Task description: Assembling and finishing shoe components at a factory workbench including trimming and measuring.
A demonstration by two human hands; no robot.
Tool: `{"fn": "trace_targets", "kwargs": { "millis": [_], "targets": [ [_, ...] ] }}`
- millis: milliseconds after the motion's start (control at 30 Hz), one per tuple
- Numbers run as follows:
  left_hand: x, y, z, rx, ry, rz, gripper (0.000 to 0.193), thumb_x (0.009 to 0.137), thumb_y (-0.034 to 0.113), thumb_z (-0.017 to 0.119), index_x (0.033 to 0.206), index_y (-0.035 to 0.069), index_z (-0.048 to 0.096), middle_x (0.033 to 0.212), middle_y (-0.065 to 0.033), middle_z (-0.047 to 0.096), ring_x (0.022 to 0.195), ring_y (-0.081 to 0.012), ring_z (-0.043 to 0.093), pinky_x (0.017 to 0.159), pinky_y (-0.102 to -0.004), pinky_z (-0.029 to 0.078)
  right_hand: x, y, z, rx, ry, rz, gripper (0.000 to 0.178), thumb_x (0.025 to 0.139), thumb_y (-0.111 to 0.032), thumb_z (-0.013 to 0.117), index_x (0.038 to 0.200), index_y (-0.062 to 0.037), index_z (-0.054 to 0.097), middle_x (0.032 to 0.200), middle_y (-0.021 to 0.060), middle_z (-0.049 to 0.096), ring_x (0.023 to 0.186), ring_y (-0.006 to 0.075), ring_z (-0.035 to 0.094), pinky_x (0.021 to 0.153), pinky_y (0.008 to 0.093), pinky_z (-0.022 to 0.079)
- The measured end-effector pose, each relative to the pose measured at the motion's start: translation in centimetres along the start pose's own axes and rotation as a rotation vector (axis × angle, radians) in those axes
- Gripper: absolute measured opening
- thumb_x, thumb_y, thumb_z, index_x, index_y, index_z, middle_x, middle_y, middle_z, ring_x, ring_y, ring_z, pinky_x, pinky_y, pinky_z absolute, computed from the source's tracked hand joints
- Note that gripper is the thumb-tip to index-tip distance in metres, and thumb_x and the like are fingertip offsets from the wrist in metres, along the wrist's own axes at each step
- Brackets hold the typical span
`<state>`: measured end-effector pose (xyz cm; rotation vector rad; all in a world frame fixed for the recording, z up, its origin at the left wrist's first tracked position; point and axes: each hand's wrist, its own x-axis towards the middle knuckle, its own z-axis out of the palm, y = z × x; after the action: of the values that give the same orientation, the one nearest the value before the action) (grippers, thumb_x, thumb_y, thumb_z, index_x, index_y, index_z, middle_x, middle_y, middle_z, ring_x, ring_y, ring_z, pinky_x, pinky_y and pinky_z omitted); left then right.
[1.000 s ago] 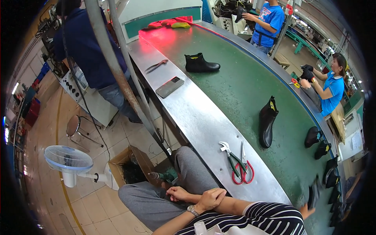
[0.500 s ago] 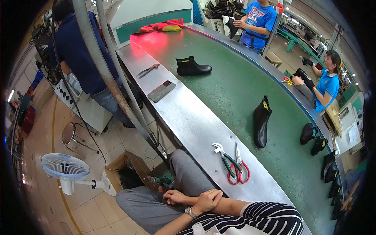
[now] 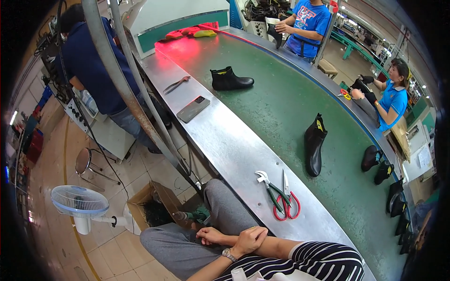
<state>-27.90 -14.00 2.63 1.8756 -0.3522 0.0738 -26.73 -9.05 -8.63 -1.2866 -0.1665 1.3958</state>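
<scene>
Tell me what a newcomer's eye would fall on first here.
Probably the red glow at the green worktop's far end, beside a red-and-yellow heap. Next, a black ankle boot toward that end and another boot nearer stand out against the green. Closer, red-handled scissors and green-handled pincers lie on the metal border, beyond the left hand.

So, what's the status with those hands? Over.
Left hand over right forearm; right hand, no tool visible. Red-handled scissors, green-handled pliers untouched on metal ledge. Possible snag: they overlap.
</scene>
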Motion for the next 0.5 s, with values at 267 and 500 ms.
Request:
{"fn": "trace_targets", "kwargs": {
  "millis": [267,500],
  "targets": [
    [0.02,0.0,0.01,-0.009,-0.002,-0.011,0.015,0.09,0.012,0.062,0.095,-0.001,0.068,0.092,-0.016,0.07,0.083,-0.031,0.069,0.073,-0.0362,0.055,-0.09,-0.01,0.05,-0.002,0.013,-0.003,0.026,0.099,-0.032,0.051,0.097,-0.0086,0.064,0.064,-0.0005,0.061,0.048,0.0077,0.05,0.044,0.023,0.038],
    [-0.02,0.05,-0.04,-0.004,-0.01,-0.01,0.014,0.09,0.011,0.062,0.095,0.0,0.068,0.092,-0.0163,0.07,0.083,-0.0311,0.069,0.073,-0.036,0.055,-0.29,-0.19,0.08,-0.006,0.02,0.014,0.026,0.1,-0.031,0.051,0.098,-0.008,0.063,0.064,-0.0001,0.061,0.048,0.0079,0.049,0.044,0.0231,0.038]
  ]
}}
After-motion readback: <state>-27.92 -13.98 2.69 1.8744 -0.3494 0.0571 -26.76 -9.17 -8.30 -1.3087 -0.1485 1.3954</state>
